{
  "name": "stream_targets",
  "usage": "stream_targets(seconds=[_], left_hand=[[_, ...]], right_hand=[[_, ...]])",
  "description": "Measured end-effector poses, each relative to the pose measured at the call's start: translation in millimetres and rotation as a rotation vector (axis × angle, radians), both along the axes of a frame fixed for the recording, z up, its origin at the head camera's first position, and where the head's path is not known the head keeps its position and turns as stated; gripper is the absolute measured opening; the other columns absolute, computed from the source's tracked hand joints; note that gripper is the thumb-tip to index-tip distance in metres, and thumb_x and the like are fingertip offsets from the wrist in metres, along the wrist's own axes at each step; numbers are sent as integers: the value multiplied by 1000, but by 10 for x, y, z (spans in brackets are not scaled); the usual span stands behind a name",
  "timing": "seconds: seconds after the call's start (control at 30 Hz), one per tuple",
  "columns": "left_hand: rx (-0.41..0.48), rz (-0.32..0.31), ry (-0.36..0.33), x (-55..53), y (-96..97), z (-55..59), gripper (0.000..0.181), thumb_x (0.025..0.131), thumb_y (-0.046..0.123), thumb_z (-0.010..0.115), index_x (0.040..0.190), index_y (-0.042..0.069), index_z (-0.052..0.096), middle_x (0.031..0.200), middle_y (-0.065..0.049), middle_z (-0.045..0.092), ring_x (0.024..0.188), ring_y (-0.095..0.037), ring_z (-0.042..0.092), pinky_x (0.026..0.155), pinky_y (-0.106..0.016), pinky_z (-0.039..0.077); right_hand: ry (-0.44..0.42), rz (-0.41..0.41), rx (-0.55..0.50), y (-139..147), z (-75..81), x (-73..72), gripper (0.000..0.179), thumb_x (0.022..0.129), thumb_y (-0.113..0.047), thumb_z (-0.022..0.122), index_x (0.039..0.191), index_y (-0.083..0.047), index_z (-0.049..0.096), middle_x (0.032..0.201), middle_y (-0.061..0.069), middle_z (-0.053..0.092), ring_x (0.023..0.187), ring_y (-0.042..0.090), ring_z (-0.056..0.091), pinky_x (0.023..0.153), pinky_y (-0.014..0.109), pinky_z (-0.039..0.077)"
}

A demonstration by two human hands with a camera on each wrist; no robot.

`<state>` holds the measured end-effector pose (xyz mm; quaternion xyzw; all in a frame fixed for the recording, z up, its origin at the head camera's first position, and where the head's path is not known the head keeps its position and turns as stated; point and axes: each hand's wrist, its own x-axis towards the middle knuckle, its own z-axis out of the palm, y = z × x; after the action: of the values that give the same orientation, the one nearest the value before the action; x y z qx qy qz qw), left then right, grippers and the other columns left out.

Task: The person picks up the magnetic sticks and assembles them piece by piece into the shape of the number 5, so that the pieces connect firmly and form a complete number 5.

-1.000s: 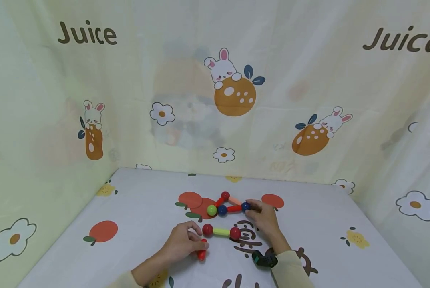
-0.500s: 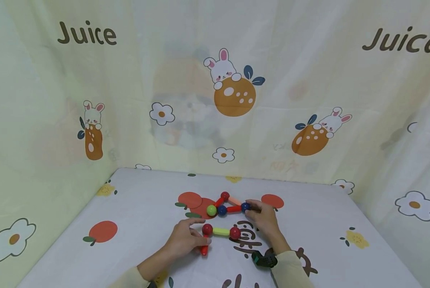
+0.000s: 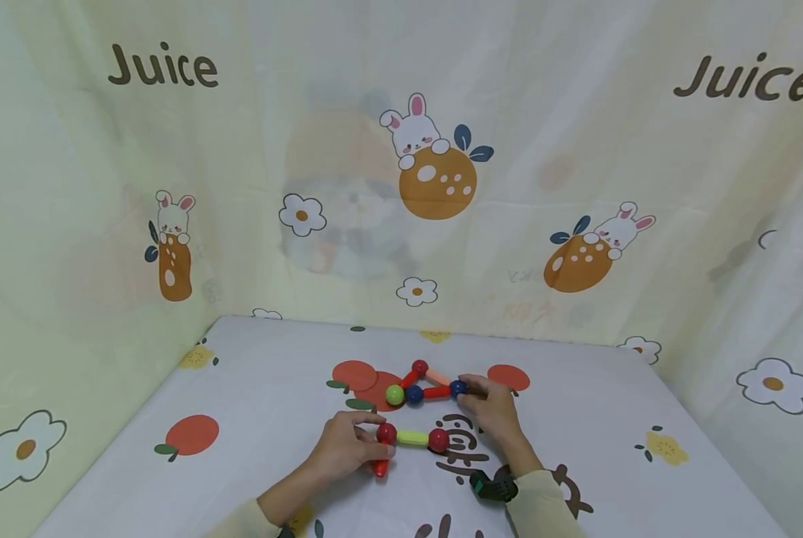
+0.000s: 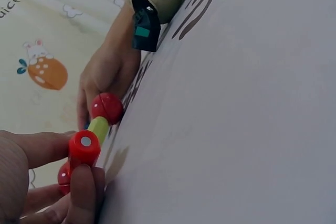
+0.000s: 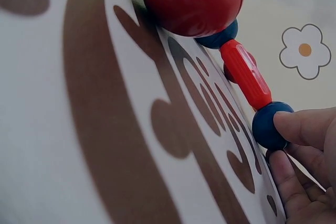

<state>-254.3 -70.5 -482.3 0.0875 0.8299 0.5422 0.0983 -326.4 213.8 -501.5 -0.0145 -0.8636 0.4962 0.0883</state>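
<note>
My left hand (image 3: pixel 341 448) pinches a short red magnetic rod (image 3: pixel 380 469), whose round end with a silvery disc faces the left wrist camera. The rod meets a red ball (image 3: pixel 386 433), and a fingertip lies at that ball. From it a yellow-green rod (image 3: pixel 412 438) runs right to a second red ball (image 3: pixel 438 440). Farther back, my right hand (image 3: pixel 497 411) pinches a dark blue ball (image 5: pixel 270 126) with thumb and fingers. That ball ends a red rod (image 5: pixel 245 74) in a triangle-like figure with a pink rod (image 3: pixel 438 376), another blue ball (image 3: pixel 414 394) and a red ball (image 3: pixel 419 367).
A green ball (image 3: pixel 395 394) sits at the left end of the far figure. The table (image 3: pixel 274 388) has a white cloth printed with fruit and lettering. Behind it hangs a patterned curtain (image 3: pixel 348 134). A dark device (image 3: pixel 493 486) is at the right wrist.
My left hand has moved slightly up and right, bringing the red rod up to the left red ball. The right hand stays on the blue ball.
</note>
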Motion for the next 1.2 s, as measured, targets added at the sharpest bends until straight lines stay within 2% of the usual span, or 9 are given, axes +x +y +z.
stream_targets(seconds=[0.27,0.67,0.9,1.2], left_hand=[[21,4,10,-4,7,-20,43,80,23,87,116,6,70,72,-4,70,58,-19,67,60,-31,57],[51,-13,28,4,5,-25,35,84,15,83,116,6,71,71,-6,68,55,-18,65,57,-30,56],[50,-14,27,-9,-1,-49,32,87,17,81,116,7,71,72,-5,69,54,-18,65,53,-27,54],[48,-39,48,-23,-13,-32,31,87,18,80,115,7,71,77,-6,68,54,-20,66,53,-29,55]], right_hand=[[9,1,7,-2,26,18,39,92,-6,72,131,-9,68,125,9,70,118,27,63,104,49,49],[-2,-28,27,-36,31,9,39,91,-6,72,130,-10,69,124,11,70,116,28,63,103,49,49],[-13,-24,22,-53,41,19,40,92,-6,72,131,-9,68,124,11,69,116,28,62,103,49,49],[-33,-26,26,-33,51,14,39,92,-7,72,131,-11,68,126,11,69,117,29,61,105,50,48]])
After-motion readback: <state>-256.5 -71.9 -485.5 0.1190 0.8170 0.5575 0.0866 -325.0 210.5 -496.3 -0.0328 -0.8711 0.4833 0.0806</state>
